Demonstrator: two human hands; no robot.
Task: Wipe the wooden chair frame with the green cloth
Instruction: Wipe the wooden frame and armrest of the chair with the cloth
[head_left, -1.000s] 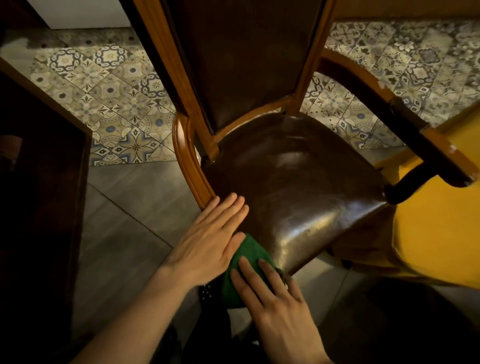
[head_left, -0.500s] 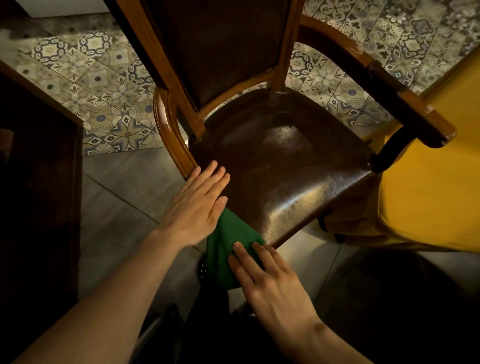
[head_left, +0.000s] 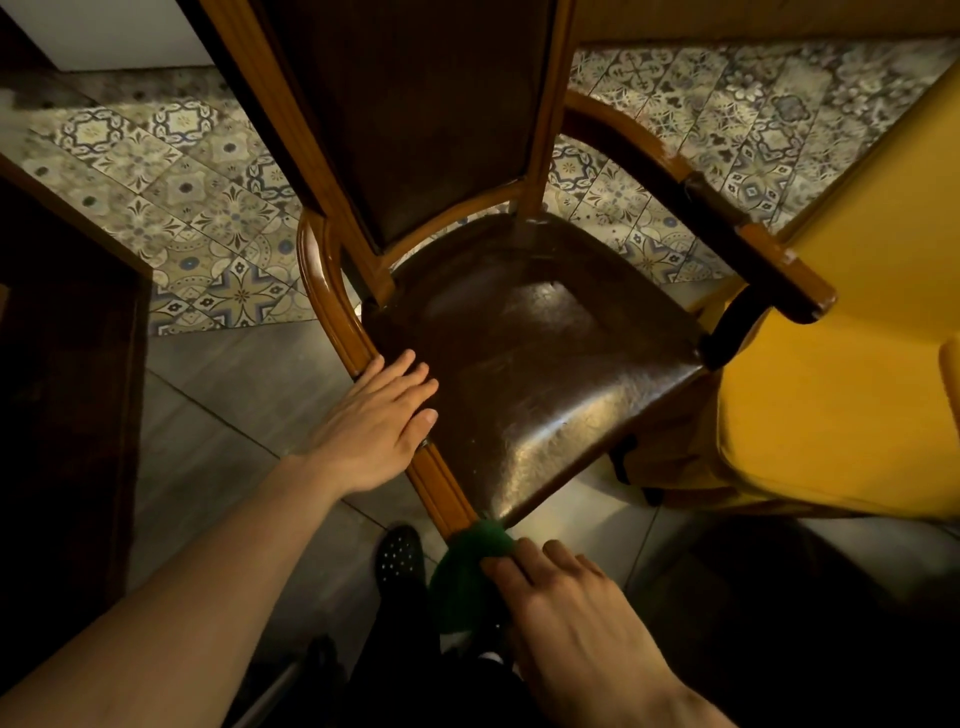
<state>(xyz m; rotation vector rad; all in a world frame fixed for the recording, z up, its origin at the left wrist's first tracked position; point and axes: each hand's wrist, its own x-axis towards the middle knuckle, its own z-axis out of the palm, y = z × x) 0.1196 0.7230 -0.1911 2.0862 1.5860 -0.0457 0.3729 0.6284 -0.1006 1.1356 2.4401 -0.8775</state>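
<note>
A wooden chair frame (head_left: 332, 301) with a dark leather seat and back fills the middle of the head view. My left hand (head_left: 374, 431) lies flat, fingers together, on the seat's left wooden rail. The green cloth (head_left: 467, 566) is bunched at the seat's near corner, against the end of that rail. My right hand (head_left: 576, 618) presses on the cloth from the right, its fingertips on the fabric. The cloth's lower part hangs in shadow below the corner.
A yellow upholstered seat (head_left: 841, 395) stands close on the right, against the chair's right armrest (head_left: 753, 249). Dark wooden furniture (head_left: 62, 364) lines the left. Patterned tiles lie beyond the chair, grey tiles under it. My dark shoe (head_left: 397, 558) is near the cloth.
My right hand has drawn the cloth along the left rail down to the seat's near corner, baring the rail. My left hand has stayed flat on the rail.
</note>
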